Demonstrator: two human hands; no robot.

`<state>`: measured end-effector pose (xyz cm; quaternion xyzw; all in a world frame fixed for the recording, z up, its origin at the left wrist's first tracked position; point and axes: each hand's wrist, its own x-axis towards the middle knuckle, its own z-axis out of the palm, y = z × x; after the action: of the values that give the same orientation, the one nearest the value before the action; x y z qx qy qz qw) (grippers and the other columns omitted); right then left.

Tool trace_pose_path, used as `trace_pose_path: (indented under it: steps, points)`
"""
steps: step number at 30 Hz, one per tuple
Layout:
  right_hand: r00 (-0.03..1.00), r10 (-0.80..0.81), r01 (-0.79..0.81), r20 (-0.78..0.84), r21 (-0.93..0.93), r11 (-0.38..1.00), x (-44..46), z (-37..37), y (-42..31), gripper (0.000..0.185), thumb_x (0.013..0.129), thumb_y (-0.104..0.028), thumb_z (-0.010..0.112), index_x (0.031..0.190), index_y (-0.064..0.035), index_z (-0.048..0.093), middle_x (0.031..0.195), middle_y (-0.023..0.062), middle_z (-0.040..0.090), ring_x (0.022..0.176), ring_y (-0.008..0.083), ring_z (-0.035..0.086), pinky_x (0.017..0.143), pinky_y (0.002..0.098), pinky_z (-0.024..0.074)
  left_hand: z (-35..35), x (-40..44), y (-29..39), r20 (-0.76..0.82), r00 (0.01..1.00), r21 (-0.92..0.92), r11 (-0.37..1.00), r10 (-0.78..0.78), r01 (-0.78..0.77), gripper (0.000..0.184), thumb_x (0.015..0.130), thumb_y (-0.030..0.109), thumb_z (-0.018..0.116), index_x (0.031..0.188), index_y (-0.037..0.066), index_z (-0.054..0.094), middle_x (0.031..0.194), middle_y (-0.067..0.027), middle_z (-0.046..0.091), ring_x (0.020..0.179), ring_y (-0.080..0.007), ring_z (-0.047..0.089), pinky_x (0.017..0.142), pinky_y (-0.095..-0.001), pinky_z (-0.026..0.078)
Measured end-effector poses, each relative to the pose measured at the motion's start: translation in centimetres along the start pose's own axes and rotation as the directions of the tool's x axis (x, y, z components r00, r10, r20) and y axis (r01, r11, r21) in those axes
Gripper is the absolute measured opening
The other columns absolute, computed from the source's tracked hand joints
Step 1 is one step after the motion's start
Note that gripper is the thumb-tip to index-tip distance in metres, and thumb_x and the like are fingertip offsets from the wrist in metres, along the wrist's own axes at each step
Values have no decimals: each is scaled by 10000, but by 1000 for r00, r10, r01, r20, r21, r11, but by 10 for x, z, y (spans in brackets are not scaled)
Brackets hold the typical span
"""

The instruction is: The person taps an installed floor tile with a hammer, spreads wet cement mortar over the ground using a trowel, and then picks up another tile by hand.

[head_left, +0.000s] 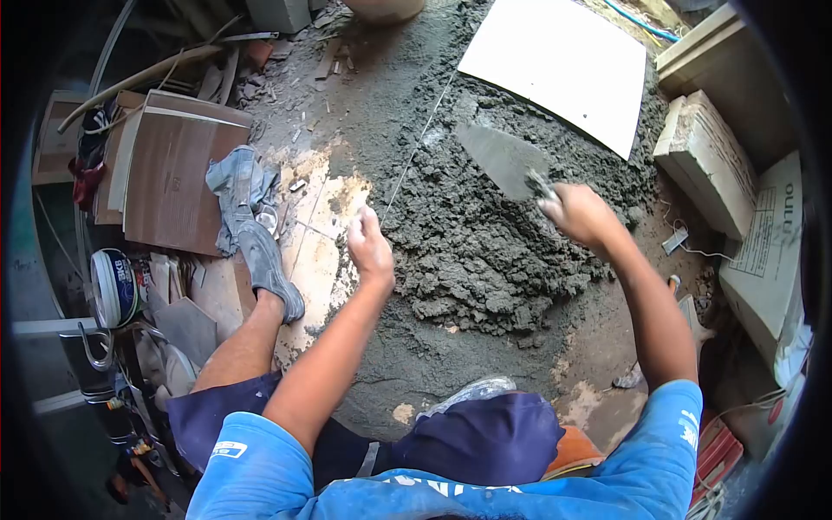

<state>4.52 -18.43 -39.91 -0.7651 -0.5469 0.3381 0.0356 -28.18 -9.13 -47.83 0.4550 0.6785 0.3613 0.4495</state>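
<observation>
My right hand (576, 211) grips the handle of a pointed masonry trowel (501, 158). Its flat grey blade points up and left over a heap of rough wet mortar (485, 260). Over the left edge of the mortar, my left hand (371, 247) is closed with the thumb on top; whether anything is inside it is hidden. A thin taut string (423, 130) runs across the mortar from the far side down toward this hand. A white tile (559, 65) lies on the mortar at the far right.
Brown boards (178, 178) lean at the left, with a grey cloth (234, 186) beside my shoe (273, 277). A white block (706, 165) and a carton (767, 247) stand at the right. A small white device with a cord (675, 240) lies near them.
</observation>
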Motion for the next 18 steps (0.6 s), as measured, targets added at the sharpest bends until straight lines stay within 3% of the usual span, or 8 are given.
trace_pose_path:
  steps: [2, 3, 5, 8, 11, 14, 16, 18]
  points:
    - [969, 92, -154, 228, 270, 950, 47, -19, -10, 366, 975, -349, 468, 891, -4, 557, 668, 104, 575, 580, 219, 583, 572, 386, 514, -8, 40, -3, 4, 992, 21, 992, 125, -125, 293, 1008, 307, 505, 1002, 32, 606, 842, 11, 547, 805, -97, 490, 777, -256, 412]
    - [942, 95, -225, 320, 397, 890, 63, -27, -14, 384, 975, -362, 466, 863, -1, 539, 658, 80, 558, 574, 188, 574, 536, 352, 507, -12, 57, 1, 24, 988, 70, 985, 155, -156, 335, 1000, 301, 521, 1109, -1, 615, 907, -13, 592, 852, -103, 526, 806, -256, 434]
    - [899, 97, -288, 428, 408, 866, 88, -27, -16, 337, 995, -340, 439, 919, -24, 525, 695, 40, 541, 523, 139, 521, 426, 307, 458, -25, 92, 3, 122, 967, 166, 956, 223, -241, 400, 988, 295, 547, 1208, -35, 597, 952, -40, 624, 872, -120, 557, 835, -265, 454]
    - [833, 109, -252, 543, 195, 948, 63, -24, -44, 378, 1022, -312, 430, 1059, 18, 610, 797, 80, 593, 594, 158, 529, 554, 334, 524, -51, 116, 33, 368, 874, 356, 820, 317, -448, 430, 911, 327, 620, 1150, -30, 640, 854, -136, 688, 752, -189, 625, 739, -320, 504]
    - [918, -77, 220, 389, -338, 915, 41, -15, -55, 428, 1031, -351, 402, 1106, 15, 612, 823, 178, 619, 631, 238, 577, 669, 398, 579, -81, 127, 65, 621, 761, 517, 632, 188, -577, 489, 888, 344, 630, 1212, -22, 601, 889, -183, 672, 814, -277, 651, 775, -366, 512]
    - [939, -49, 207, 341, -445, 871, 42, -57, -98, 414, 1040, -370, 380, 1003, -20, 599, 703, 73, 582, 601, 149, 552, 566, 345, 545, -113, 144, 102, 851, 518, 522, 240, -86, -819, 547, 890, 366, 640, 1282, -5, 555, 1030, -238, 656, 957, -371, 632, 847, -433, 496]
    - [972, -111, 211, 207, -565, 797, 64, -73, -114, 374, 1036, -345, 389, 993, -35, 594, 666, 50, 565, 562, 137, 534, 516, 342, 519, -123, 156, 120, 879, 417, 460, 187, -229, -868, 600, 888, 397, 640, 1311, -13, 526, 1052, -241, 638, 1029, -384, 603, 910, -454, 473]
    - [975, -216, 206, 58, -610, 765, 95, -79, -123, 289, 972, -230, 462, 1026, 0, 627, 751, 110, 660, 623, 218, 649, 539, 374, 544, -122, 167, 147, 849, 363, 435, 120, -383, -892, 613, 897, 406, 629, 1332, -8, 506, 1095, -244, 616, 1076, -379, 584, 950, -457, 455]
